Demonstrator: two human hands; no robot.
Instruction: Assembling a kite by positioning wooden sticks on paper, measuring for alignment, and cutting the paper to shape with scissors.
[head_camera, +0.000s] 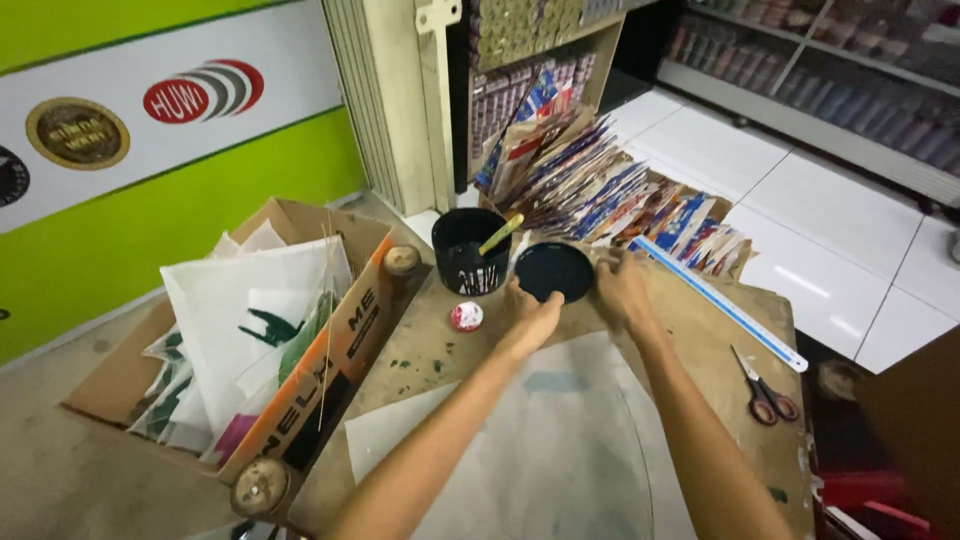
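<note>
1. Both hands grip the round black lid (553, 271) by its edges: left hand (530, 318) at the near-left rim, right hand (622, 287) at the right rim
2. Lid sits on the stained wooden table (700, 330), just beside a black paint tub (470, 250) with a brush (499, 236) inside
3. Scissors (765, 392) and a ruler (720, 300) lie to the right

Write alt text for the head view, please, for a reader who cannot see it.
Two hands, left and right, hold a round black lid on a stained table. Beside it stands an open black pot with a stick inside; scissors and a ruler lie to the right.
</note>
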